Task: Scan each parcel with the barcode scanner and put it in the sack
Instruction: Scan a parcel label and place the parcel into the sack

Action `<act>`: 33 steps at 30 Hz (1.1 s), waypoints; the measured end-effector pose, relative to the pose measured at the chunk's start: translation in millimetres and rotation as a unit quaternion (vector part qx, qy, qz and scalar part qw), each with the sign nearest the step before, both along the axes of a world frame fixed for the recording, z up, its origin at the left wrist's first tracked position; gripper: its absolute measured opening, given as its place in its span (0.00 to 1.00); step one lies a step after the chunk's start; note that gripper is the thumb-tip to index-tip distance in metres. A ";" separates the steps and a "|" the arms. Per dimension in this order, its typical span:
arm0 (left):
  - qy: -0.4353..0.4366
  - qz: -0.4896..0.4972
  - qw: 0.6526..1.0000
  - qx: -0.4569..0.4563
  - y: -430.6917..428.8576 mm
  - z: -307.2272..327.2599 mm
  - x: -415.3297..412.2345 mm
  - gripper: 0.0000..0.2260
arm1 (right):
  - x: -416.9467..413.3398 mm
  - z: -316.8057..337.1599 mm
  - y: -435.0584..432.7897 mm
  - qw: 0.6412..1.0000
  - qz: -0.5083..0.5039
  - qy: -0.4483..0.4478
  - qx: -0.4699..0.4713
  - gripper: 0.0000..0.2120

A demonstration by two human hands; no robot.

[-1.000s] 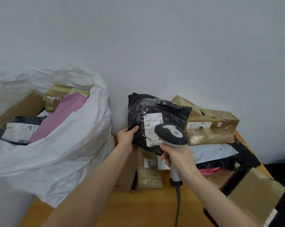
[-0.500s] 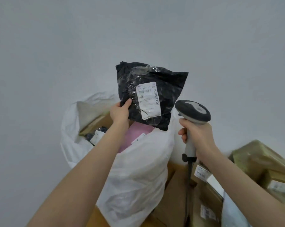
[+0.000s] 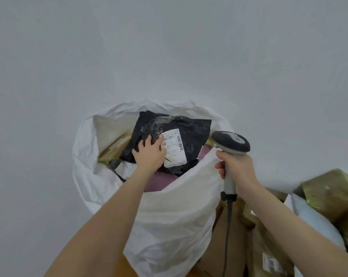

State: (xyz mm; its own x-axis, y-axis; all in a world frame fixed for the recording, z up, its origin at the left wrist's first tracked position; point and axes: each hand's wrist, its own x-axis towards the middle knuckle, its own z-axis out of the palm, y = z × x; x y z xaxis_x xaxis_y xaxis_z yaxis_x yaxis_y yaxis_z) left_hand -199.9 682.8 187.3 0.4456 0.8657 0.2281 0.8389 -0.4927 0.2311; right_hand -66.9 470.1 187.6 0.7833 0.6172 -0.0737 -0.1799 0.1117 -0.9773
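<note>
A black plastic parcel with a white label lies on top of the load inside the white sack. My left hand rests flat on its left part, fingers spread over the plastic and the label's edge. My right hand grips the handle of the grey barcode scanner, held upright just right of the sack's rim, its cable hanging down. A pink parcel shows under the black one.
Brown boxes fill the sack's left side. To the right, on the table, lie brown cardboard parcels, a white mailer and tape-wrapped boxes. A plain white wall stands behind.
My left hand lowered the black parcel from mid-air into the sack and now lies flat on it. The scanner stayed in my right hand beside the sack.
</note>
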 end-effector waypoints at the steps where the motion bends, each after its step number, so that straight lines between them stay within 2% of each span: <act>1: 0.019 0.000 0.998 -0.062 4.3 -6.2 0.8 0.24 | 2.1 -3.6 -2.2 1.000 -0.005 0.006 -0.002 0.06; 2: 0.035 0.009 0.993 -0.116 8.7 -11.6 -0.8 0.23 | 4.5 -7.2 -5.7 1.000 -0.008 0.014 -0.003 0.05; 4: 0.051 0.042 0.987 -0.149 11.4 -17.5 -3.1 0.23 | 11.7 -14.5 -15.9 0.999 -0.020 0.027 -0.011 0.05; 6: 0.013 0.081 0.992 -0.093 5.4 -13.6 5.3 0.21 | 20.0 -22.4 -28.7 0.998 -0.040 0.044 -0.018 0.05; 8: -0.053 0.086 0.995 0.016 -9.7 -1.2 23.5 0.19 | 26.4 -29.1 -42.4 0.997 -0.054 0.062 -0.014 0.05; 12: -0.159 -0.026 0.981 0.106 -57.3 34.2 75.3 0.18 | 37.0 -38.1 -71.6 0.993 -0.074 0.093 -0.007 0.04; 16: -0.153 -0.148 0.967 0.137 -128.8 33.6 139.2 0.18 | 46.8 -47.0 -110.8 0.990 -0.090 0.112 -0.001 0.06; 22: -0.090 -0.259 0.961 0.016 -240.5 -50.6 211.8 0.17 | 65.0 -80.9 -201.7 0.972 -0.157 0.173 -0.011 0.04; 26: -0.044 -0.336 0.934 -0.112 -303.4 -112.1 239.4 0.19 | 75.2 -118.9 -263.1 0.956 -0.203 0.209 -0.040 0.03; 30: 0.045 -0.393 0.891 -0.221 -351.2 -166.5 253.5 0.29 | 82.4 -150.8 -314.0 0.934 -0.250 0.249 -0.058 0.05; 33: 0.085 -0.406 0.874 -0.252 -376.7 -197.8 265.9 0.40 | 95.7 -164.7 -342.7 0.913 -0.299 0.272 -0.060 0.03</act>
State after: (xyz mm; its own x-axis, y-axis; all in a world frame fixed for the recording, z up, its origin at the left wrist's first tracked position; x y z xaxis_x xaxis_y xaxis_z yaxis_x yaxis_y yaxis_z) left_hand 66.0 306.1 -10.5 0.9504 0.2196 -0.2204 0.3031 -0.8130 0.4971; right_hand 28.8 127.3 22.9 0.8054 0.0531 -0.5903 -0.5833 0.2475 -0.7736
